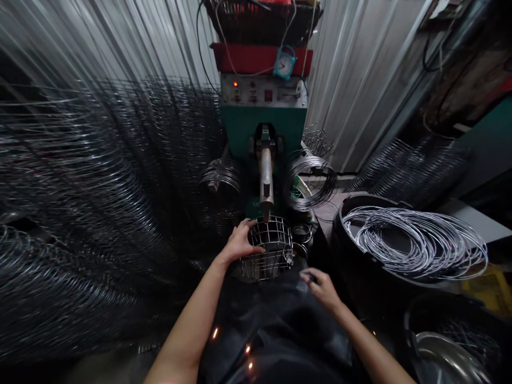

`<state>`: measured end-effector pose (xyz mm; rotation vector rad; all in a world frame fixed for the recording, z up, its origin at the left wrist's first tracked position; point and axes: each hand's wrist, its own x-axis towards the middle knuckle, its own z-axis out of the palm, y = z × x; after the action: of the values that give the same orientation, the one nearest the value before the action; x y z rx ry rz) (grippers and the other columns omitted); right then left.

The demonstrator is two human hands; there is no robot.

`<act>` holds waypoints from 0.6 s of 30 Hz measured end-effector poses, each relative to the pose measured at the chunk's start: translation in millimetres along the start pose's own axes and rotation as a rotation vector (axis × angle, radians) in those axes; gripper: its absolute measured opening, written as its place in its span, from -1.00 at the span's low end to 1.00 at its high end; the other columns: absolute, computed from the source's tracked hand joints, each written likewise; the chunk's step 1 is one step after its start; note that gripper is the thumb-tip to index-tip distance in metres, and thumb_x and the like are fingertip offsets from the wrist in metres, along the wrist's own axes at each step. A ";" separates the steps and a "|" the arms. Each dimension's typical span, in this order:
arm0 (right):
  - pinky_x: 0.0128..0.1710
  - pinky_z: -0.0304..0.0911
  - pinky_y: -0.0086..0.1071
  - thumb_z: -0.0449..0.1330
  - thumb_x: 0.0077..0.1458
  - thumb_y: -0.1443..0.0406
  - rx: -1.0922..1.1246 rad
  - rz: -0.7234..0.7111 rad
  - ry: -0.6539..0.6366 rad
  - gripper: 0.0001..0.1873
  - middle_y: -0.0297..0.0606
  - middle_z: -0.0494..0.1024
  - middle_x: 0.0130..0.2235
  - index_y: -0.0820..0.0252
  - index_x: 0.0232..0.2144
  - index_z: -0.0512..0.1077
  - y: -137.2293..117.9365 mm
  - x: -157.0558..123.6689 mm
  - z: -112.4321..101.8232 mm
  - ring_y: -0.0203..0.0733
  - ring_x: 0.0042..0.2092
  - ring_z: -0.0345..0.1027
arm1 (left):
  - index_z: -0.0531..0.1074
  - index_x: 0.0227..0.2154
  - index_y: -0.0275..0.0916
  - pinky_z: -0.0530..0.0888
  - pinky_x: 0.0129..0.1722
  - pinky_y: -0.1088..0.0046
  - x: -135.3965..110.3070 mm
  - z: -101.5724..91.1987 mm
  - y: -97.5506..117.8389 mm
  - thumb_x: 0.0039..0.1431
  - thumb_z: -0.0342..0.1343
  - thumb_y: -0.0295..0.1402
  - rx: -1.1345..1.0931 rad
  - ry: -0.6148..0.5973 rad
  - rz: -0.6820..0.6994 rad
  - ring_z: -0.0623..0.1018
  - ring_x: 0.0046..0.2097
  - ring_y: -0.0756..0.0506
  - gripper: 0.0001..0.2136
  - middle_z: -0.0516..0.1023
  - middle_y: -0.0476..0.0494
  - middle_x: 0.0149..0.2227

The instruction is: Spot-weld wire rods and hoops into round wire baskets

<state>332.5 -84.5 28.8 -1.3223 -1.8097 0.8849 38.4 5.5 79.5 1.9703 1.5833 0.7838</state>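
Observation:
My left hand (240, 242) grips the rim of a round wire basket (270, 250), its fingers hooked over the top hoop. The basket sits just below the electrode arm (266, 181) of a green spot-welding machine (264, 106), with the arm's tip touching or nearly touching the upper rim. My right hand (322, 288) is apart from the basket, to its lower right, above my dark apron (276, 330). Its fingertips pinch something small and dark, too small to name.
Dense stacks of wire rings (92, 176) fill the left side. A black tub (356, 256) holds loose wire rings at the right. A wire coil (312, 181) hangs beside the arm. A steel bowl (444, 357) lies at lower right. Bright sparks (215, 333) show near my apron.

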 end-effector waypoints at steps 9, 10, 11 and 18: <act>-0.20 0.25 -0.40 0.08 0.16 0.22 -0.390 -0.311 -0.092 -0.74 -0.16 0.53 -0.16 0.17 -0.20 0.50 -38.5 192.5 -4.2 -0.18 -0.17 0.40 | 0.50 -0.27 -0.19 0.38 -0.06 0.27 63.0 -28.4 -4.4 0.12 -0.05 0.03 0.052 -0.077 -0.060 0.52 -0.13 -0.20 -0.58 0.57 -0.14 -0.26; -0.25 0.24 -0.43 0.08 0.16 0.22 -0.428 -0.303 -0.176 -0.75 -0.20 0.54 -0.20 0.16 -0.24 0.51 -40.5 205.1 -0.1 -0.20 -0.20 0.40 | 0.50 -0.35 -0.18 0.38 -0.09 0.28 68.4 -27.8 -2.7 0.12 -0.05 0.03 0.107 -0.118 -0.058 0.53 -0.19 -0.20 -0.60 0.57 -0.11 -0.35; -0.30 0.22 -0.45 0.07 0.17 0.21 -0.456 -0.291 -0.256 -0.75 -0.24 0.56 -0.27 0.17 -0.29 0.52 -41.2 214.5 3.6 -0.22 -0.26 0.40 | 0.50 -0.41 -0.17 0.38 -0.09 0.28 72.4 -26.7 -1.2 0.11 -0.03 0.02 0.153 -0.145 -0.057 0.53 -0.23 -0.19 -0.62 0.55 -0.08 -0.42; -0.45 0.07 -0.50 0.04 0.19 0.18 -0.567 -0.206 -0.266 -0.72 -0.28 0.56 -0.39 0.17 -0.35 0.50 -30.5 235.6 21.3 -0.25 -0.37 0.37 | 0.48 -0.45 -0.16 0.02 0.14 -0.16 83.2 -17.5 1.6 0.18 -0.02 -0.10 0.355 -0.054 -0.044 0.52 -0.19 -0.21 -0.71 0.56 -0.08 -0.38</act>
<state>248.3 132.9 79.2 -1.3548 -2.4789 0.4629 40.8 86.9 104.0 2.1671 1.8262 0.4495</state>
